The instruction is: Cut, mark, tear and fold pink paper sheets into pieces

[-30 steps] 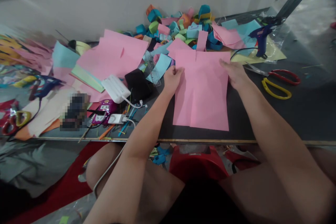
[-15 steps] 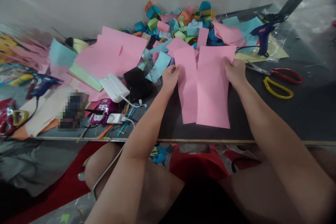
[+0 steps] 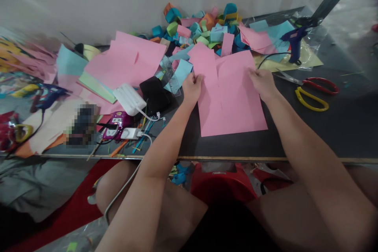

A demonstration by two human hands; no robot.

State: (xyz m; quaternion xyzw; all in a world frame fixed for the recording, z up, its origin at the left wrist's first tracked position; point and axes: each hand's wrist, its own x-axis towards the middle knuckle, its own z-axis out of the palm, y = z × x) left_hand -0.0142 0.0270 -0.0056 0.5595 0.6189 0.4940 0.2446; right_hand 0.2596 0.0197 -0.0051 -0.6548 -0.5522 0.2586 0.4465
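Observation:
My left hand (image 3: 191,87) pinches the left edge of a narrower piece of pink paper (image 3: 208,98) between thumb and fingers. On the other side, my right hand (image 3: 262,82) grips the right edge of a wider piece of pink paper (image 3: 240,98). Both pieces are held just over the dark table (image 3: 230,147), their inner edges meeting along a line down the middle. Whether one edge overlaps the other I cannot tell. Scissors (image 3: 314,93) with one red and one yellow handle lie open to the right of my right hand.
Folded coloured paper pieces (image 3: 202,27) are heaped against the wall. A blue glue gun (image 3: 296,45) stands at the back right. Large pink sheets (image 3: 124,61), a white power bank (image 3: 129,98), a black pouch (image 3: 155,94) and a second glue gun (image 3: 50,94) lie to the left.
The two pink pieces have come together, closing the gap between them. Their lower ends have shifted, the right one outward. My right hand has moved slightly left.

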